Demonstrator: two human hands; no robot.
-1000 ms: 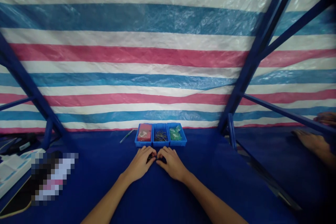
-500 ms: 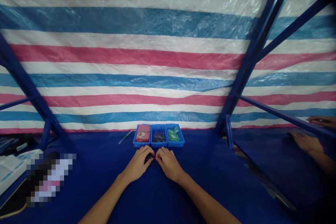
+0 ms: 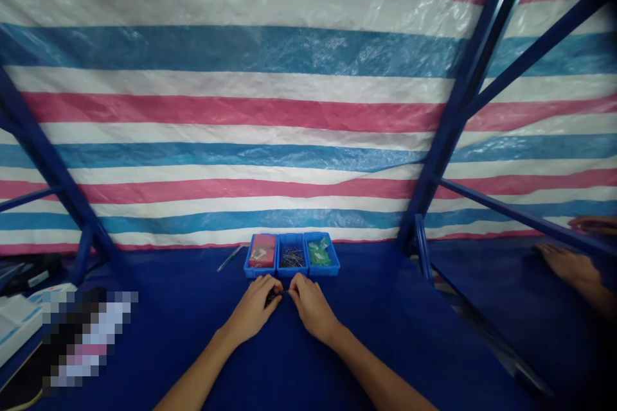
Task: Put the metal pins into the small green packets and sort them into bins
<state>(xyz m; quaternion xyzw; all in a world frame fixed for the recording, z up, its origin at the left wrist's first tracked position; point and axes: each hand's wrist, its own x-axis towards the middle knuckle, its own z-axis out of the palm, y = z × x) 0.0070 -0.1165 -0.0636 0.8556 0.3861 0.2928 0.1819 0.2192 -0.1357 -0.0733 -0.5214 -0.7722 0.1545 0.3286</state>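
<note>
My left hand [image 3: 254, 308] is closed, with fingers curled round a small dark object [image 3: 270, 297] that is mostly hidden in them. Thumb and forefinger of my right hand [image 3: 311, 309] pinch at the near end of something thin, close to the left fingertips; it is too small to name. Just beyond both hands stand three joined blue bins. The left bin [image 3: 260, 273] holds a pink-red item with small pale pieces on it. Thin metal pieces, like screws or pins [image 3: 292, 257], fill the middle one. Green pieces in clear plastic [image 3: 319, 252] lie in the right one.
A pen-like stick [image 3: 229, 258] lies left of the bins on the blue table [image 3: 193, 295]. White boxes [image 3: 22, 318] and dark items sit at far left. Blue frame posts [image 3: 434, 160] rise on both sides before a striped sheet. Another person's hand [image 3: 569, 264] is at far right.
The view has tilted up slightly, so the bins and table appear a little lower. My hands stay together at nearly the same place, with small finger shifts.
</note>
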